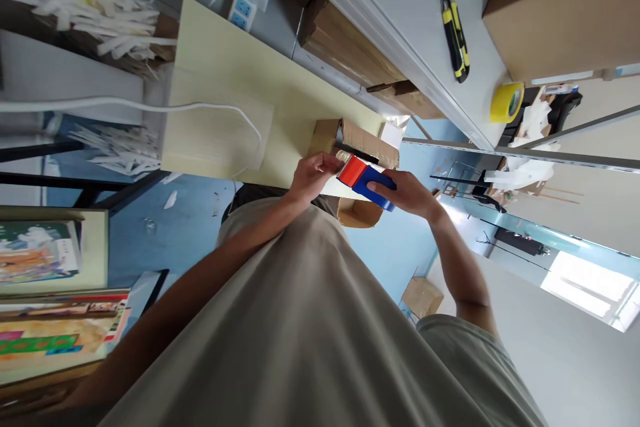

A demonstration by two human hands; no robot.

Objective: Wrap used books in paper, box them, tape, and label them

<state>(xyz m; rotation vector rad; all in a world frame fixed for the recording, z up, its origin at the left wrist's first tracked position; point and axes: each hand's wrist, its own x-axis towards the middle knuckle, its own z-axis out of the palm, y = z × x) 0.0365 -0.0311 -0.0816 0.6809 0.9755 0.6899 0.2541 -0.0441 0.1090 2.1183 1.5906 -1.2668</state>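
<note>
A blue and red tape dispenser point(373, 185) with a toothed edge is in my right hand point(407, 193), whose fingers and thumb wrap its blue end. My left hand point(315, 175) is at the red toothed end, thumb and fingertips pinched together beside the teeth. What the left fingertips hold, if anything, is too small to make out. Just beyond the dispenser, a small brown cardboard box point(367, 139) rests on the pale yellow table point(220, 67), partly hidden by the dispenser and the left fingers.
An open carton point(359, 212) stands below the table edge near my body. A white cable point(200, 106) crosses the table's left part. On the grey shelf point(415, 7) lie a yellow and black box cutter point(454, 37) and a yellow tape roll point(506, 103). A power strip point(242, 10) is behind the table.
</note>
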